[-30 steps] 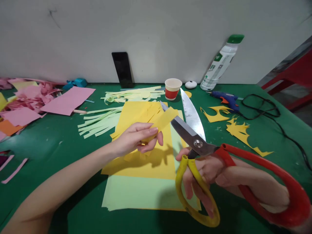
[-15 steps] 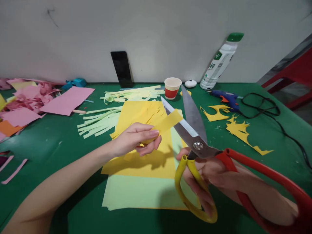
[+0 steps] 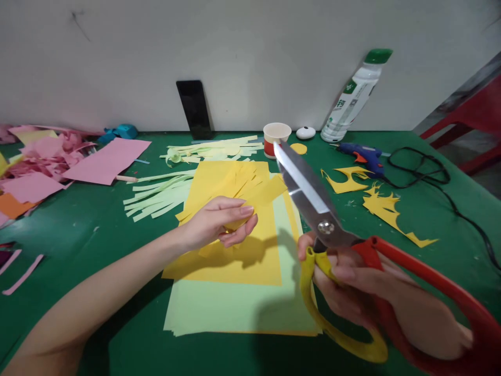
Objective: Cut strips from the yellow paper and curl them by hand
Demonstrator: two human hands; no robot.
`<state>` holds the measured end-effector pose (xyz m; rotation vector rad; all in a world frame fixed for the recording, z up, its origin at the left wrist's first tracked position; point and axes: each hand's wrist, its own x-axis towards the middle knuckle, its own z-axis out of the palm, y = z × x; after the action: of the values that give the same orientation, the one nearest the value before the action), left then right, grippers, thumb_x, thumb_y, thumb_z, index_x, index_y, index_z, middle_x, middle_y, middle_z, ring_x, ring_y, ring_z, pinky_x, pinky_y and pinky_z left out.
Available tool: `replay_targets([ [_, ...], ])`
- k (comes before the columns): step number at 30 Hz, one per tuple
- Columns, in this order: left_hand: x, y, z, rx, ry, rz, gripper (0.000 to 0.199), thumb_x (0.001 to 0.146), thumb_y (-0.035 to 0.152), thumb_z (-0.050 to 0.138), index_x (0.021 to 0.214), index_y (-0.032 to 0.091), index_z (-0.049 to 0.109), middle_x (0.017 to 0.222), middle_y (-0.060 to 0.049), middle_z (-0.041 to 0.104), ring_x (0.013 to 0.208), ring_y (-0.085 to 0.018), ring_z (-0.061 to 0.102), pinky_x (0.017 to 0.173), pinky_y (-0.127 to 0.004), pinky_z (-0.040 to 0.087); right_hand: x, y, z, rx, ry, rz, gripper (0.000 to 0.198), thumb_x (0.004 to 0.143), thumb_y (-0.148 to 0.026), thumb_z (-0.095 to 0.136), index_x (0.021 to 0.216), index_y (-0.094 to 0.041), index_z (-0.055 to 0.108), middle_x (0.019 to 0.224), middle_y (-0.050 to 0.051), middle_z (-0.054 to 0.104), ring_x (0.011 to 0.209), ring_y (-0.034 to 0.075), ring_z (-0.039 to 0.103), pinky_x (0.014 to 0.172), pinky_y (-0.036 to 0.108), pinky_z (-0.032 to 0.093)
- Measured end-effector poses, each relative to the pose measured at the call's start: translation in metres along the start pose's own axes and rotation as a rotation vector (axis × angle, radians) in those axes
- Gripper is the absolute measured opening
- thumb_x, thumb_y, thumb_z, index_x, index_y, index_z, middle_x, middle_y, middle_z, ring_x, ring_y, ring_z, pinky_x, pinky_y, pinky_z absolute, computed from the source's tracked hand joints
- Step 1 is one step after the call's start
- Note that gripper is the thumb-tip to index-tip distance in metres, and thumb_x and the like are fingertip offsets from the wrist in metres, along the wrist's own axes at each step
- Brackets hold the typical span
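Note:
My left hand (image 3: 229,222) pinches a folded yellow paper strip (image 3: 268,193) between thumb and fingers, its free end pointing right. My right hand (image 3: 348,292) grips large scissors (image 3: 325,227) with one red and one yellow handle; their blades are nearly together, the tips up and left, just right of the strip's end. Under my left hand lie a yellow sheet (image 3: 250,266) with cut yellow strips on it and a stack of light green paper (image 3: 235,308). Light green fringed strips (image 3: 164,196) spread to the left of the sheets.
Pink paper scraps (image 3: 109,162) are heaped at left. Along the wall stand a phone (image 3: 194,109), a paper cup (image 3: 276,137), a white case (image 3: 306,132) and a leaning bottle (image 3: 350,102). A blue glue gun (image 3: 364,156) with black cord and yellow offcuts (image 3: 391,211) lie at right.
The scissor blades have come nearly together, and my right hand has moved them slightly right, away from the strip. My left hand keeps its hold and has hardly moved.

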<state>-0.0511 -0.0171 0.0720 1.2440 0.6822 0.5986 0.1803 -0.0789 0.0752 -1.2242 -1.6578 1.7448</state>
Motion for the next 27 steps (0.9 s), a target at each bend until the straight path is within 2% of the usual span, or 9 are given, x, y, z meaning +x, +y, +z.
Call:
replay_targets([
  [3, 0.004, -0.004, -0.003, -0.019, 0.042, -0.001, 0.029, 0.085, 0.027, 0.044, 0.060, 0.014, 0.053, 0.039, 0.005, 0.043, 0.034, -0.004, 0.035, 0.035, -0.019, 0.018, 0.008, -0.006, -0.006, -0.170, 0.208, 0.034, 0.044, 0.084, -0.052, 0.029, 0.052, -0.023, 0.035, 0.042, -0.003, 0.039, 0.037, 0.012, 0.038, 0.042, 0.026, 0.036],
  [5, 0.007, -0.007, -0.004, -0.030, 0.094, -0.016, 0.029, 0.087, 0.026, 0.041, 0.063, 0.014, 0.054, 0.039, 0.005, 0.043, 0.033, -0.004, 0.035, 0.036, -0.017, 0.022, 0.019, -0.008, -0.013, -0.544, 0.374, 0.080, 0.031, 0.086, -0.046, 0.032, 0.067, -0.023, 0.041, 0.049, -0.003, 0.044, 0.042, 0.013, 0.042, 0.046, 0.026, 0.036],
  [7, 0.009, -0.010, -0.005, -0.041, 0.136, -0.034, 0.029, 0.088, 0.025, 0.039, 0.067, 0.014, 0.055, 0.040, 0.005, 0.043, 0.033, -0.003, 0.034, 0.036, -0.016, 0.026, 0.032, -0.007, -0.021, -1.083, 0.431, 0.334, 0.013, 0.087, -0.031, 0.036, 0.087, -0.020, 0.043, 0.057, 0.000, 0.051, 0.051, 0.016, 0.051, 0.050, 0.026, 0.037],
  [8, 0.010, -0.011, -0.005, -0.045, 0.150, -0.041, 0.028, 0.089, 0.025, 0.038, 0.069, 0.014, 0.055, 0.040, 0.006, 0.042, 0.032, -0.003, 0.034, 0.037, -0.015, 0.027, 0.038, -0.004, -0.025, -1.169, 0.441, 0.406, 0.011, 0.086, -0.025, 0.037, 0.089, -0.017, 0.044, 0.058, 0.003, 0.052, 0.052, 0.019, 0.052, 0.049, 0.028, 0.035],
  [12, 0.014, -0.016, -0.005, -0.023, 0.163, -0.091, 0.028, 0.089, 0.029, 0.039, 0.074, 0.014, 0.056, 0.042, 0.006, 0.041, 0.032, -0.002, 0.033, 0.037, -0.014, 0.029, 0.050, 0.012, -0.038, -1.287, 0.414, 0.495, 0.016, 0.085, -0.019, 0.034, 0.084, -0.010, 0.048, 0.065, 0.012, 0.056, 0.061, 0.026, 0.058, 0.048, 0.029, 0.031],
  [17, 0.016, -0.019, -0.005, -0.004, 0.162, -0.144, 0.028, 0.090, 0.032, 0.037, 0.077, 0.015, 0.055, 0.042, 0.006, 0.040, 0.032, -0.003, 0.034, 0.037, -0.014, 0.030, 0.041, 0.014, -0.046, -1.384, 0.414, 0.412, 0.026, 0.079, -0.033, 0.049, 0.093, -0.011, 0.053, 0.092, 0.017, 0.060, 0.082, 0.031, 0.059, 0.052, 0.032, 0.037],
  [20, 0.016, -0.021, -0.003, -0.004, 0.137, -0.147, 0.028, 0.089, 0.035, 0.038, 0.079, 0.015, 0.055, 0.043, 0.006, 0.041, 0.033, -0.003, 0.036, 0.037, -0.014, 0.031, 0.040, -0.001, -0.043, -1.206, 0.491, 0.057, 0.036, 0.077, -0.041, 0.051, 0.103, -0.017, 0.055, 0.113, 0.013, 0.055, 0.092, 0.029, 0.055, 0.059, 0.035, 0.042],
  [22, 0.016, -0.021, -0.002, 0.009, 0.126, -0.137, 0.028, 0.089, 0.036, 0.039, 0.079, 0.015, 0.055, 0.042, 0.006, 0.042, 0.034, -0.004, 0.037, 0.037, -0.015, 0.031, 0.048, -0.011, -0.037, -0.865, 0.462, -0.156, 0.030, 0.079, -0.041, 0.048, 0.097, -0.020, 0.059, 0.104, 0.008, 0.060, 0.082, 0.021, 0.057, 0.064, 0.033, 0.045],
  [27, 0.013, -0.025, 0.001, 0.058, 0.137, -0.118, 0.029, 0.090, 0.035, 0.037, 0.079, 0.015, 0.055, 0.039, 0.007, 0.043, 0.033, -0.004, 0.039, 0.040, -0.015, 0.034, 0.091, -0.025, -0.026, -0.206, 0.300, -0.084, 0.019, 0.074, -0.033, 0.057, 0.078, -0.015, 0.063, 0.078, 0.005, 0.062, 0.058, 0.010, 0.051, 0.046, 0.022, 0.040],
])
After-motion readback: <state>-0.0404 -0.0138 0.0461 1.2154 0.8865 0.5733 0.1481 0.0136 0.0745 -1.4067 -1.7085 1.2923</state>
